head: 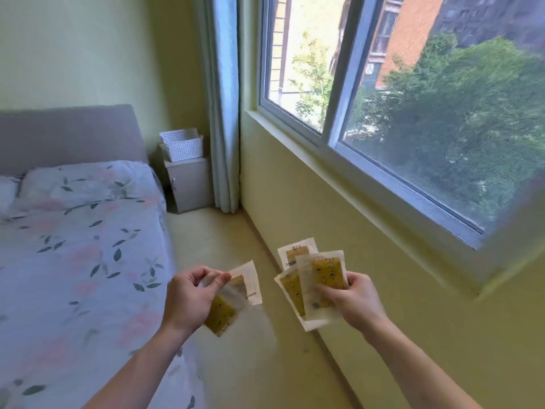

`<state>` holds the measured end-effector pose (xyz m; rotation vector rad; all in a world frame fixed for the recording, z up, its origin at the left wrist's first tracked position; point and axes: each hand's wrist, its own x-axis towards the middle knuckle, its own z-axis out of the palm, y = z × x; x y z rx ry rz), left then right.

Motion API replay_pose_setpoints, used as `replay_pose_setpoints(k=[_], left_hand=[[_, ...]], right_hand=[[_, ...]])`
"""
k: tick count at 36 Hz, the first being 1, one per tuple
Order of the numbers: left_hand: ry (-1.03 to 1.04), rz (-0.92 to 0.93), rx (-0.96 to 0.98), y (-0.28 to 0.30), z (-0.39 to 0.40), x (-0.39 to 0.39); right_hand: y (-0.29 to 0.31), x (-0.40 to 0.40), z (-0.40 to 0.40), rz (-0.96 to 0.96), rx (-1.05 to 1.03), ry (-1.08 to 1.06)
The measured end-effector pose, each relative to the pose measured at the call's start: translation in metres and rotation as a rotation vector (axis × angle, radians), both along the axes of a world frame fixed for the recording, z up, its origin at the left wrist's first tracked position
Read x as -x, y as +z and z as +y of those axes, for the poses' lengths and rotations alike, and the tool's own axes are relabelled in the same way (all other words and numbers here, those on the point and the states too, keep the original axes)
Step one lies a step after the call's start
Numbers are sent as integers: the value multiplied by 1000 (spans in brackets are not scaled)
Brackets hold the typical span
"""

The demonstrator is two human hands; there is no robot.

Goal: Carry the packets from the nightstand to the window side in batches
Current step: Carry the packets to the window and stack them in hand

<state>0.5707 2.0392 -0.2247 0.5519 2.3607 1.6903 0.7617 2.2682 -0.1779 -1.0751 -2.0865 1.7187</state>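
Packets fill both our hands low in the frame: the left hand (188,299) pinches perhaps two (233,302), while the right hand (351,299) grips a fan of three (309,281). The window sill (348,175) runs right of and above them, nearer the right hand; the nightstand (188,184) lies well apart, at centre.

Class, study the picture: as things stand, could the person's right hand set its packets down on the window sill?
Probably yes. The right hand grips a fan of packets just below and beside the window sill, which runs along the wall to its right. Nothing visible stands between hand and ledge; lifting and reaching right should do it.
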Motion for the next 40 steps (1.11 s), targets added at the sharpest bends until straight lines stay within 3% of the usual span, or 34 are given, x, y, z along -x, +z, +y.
replay_pose_setpoints(k=[13, 31, 40], left_hand=[[468, -13, -33, -8, -9, 163], [444, 32, -21, 26, 92, 475], [506, -59, -42, 15, 143, 636]], right_hand=[[-5, 237, 46, -13, 14, 339], [-5, 569, 131, 34, 40, 350], [-28, 746, 196, 61, 71, 376]])
